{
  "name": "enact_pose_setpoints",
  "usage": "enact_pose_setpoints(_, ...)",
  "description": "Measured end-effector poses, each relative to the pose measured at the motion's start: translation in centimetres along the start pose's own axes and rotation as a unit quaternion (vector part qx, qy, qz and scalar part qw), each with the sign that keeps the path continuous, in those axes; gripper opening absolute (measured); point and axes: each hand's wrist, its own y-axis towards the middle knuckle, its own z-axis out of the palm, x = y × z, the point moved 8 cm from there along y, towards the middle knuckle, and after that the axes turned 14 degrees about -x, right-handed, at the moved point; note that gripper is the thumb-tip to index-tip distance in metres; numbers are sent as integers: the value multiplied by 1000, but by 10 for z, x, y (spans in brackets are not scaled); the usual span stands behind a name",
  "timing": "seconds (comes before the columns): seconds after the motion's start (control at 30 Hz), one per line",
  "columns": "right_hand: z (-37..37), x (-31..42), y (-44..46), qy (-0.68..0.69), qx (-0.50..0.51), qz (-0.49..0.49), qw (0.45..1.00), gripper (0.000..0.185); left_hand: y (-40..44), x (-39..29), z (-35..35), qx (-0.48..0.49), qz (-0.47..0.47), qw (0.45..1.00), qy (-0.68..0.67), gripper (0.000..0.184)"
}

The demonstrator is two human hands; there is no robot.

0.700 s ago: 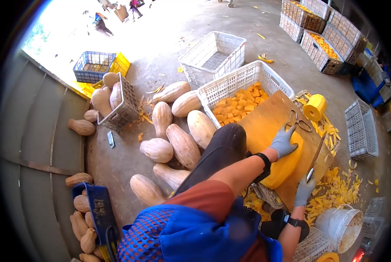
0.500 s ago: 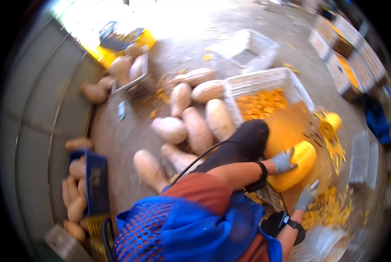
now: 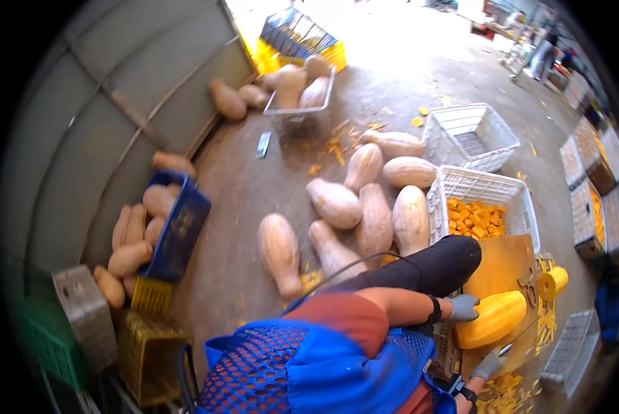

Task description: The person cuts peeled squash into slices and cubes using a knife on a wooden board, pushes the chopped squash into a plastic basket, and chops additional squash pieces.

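My left hand, in a grey glove, rests at the upper left end of a peeled yellow pumpkin on a wooden board. My right hand, also gloved, is closed round a knife near the board's lower edge; little of the knife shows. Scissors lie on the board's right part. Beside them stands a yellow pumpkin piece. Orange cubes fill part of a white crate behind the board.
Several unpeeled pumpkins lie on the floor left of the board. An empty white crate is behind. A blue crate with pumpkins is at left, by a metal wall. Peelings lie below the board.
The view has swung left, so everything appears further right. My left hand has shifted from on top of the peeled pumpkin to its left end. The knife remains in my right hand.
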Motion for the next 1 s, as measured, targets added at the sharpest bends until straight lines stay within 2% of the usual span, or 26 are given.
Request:
enact_pose_setpoints(0.03, -12, 11, -7, -21, 19, 48, 998, 48, 5, 2, 0, -41, 9, 999, -7, 49)
enact_pose_setpoints(0.07, -23, 16, -13, 4, -3, 75, 997, 47, 8, 1, -3, -81, 16, 996, -17, 51)
enact_pose_setpoints(0.13, -42, 12, -21, 47, -45, 120, 991, 46, 0, -18, -10, -74, 2, 997, -20, 64)
enact_pose_setpoints(0.17, -30, -40, -5, 97, -72, 84, 989, 43, 1, -18, -4, -72, 4, 997, -25, 67)
enact_pose_setpoints(0.3, -62, -35, -23, 169, -96, 121, 973, 43, -5, -24, 20, -17, 1, 1000, 24, 79)
enact_pose_setpoints(0.37, -74, -35, -30, 233, -111, 131, 957, 44, -9, -22, 28, -41, 6, 998, 54, 83)
enact_pose_setpoints(0.47, -77, -48, -38, 257, -83, 190, 944, 48, -8, -19, 33, -34, -14, 996, 86, 92)
enact_pose_setpoints(0.63, -78, -38, -45, 278, -70, 200, 937, 46, -8, -16, 37, -50, -28, 985, 162, 97)
enact_pose_setpoints(0.73, -74, -29, -50, 318, -59, 220, 920, 45, -5, -11, 39, -90, -16, 987, 132, 99)
enact_pose_setpoints(0.77, -73, -30, -50, 338, -58, 230, 911, 44, -1, -11, 41, -78, -19, 989, 122, 100)
enact_pose_setpoints(0.83, -54, -33, -44, 389, 14, 213, 896, 42, 8, -12, 38, -41, -31, 993, 106, 102)
enact_pose_setpoints(0.87, -49, -49, -46, 405, 37, 216, 888, 41, 15, -15, 35, -80, 3, 992, 99, 101)
enact_pose_setpoints(0.9, -54, -42, -51, 396, 27, 229, 889, 34, 33, -8, 39, -62, 40, 993, 86, 99)
enact_pose_setpoints(0.93, -59, -33, -55, 387, 17, 242, 890, 27, 40, -15, 37, -92, 76, 984, 135, 98)
enact_pose_setpoints(0.97, -55, -32, -56, 417, 32, 214, 883, 21, 52, -30, 33, -53, 104, 989, 90, 95)
enact_pose_setpoints(1.0, -65, -18, -62, 411, -2, 256, 875, 16, 56, -51, 27, -62, 127, 967, 210, 89)
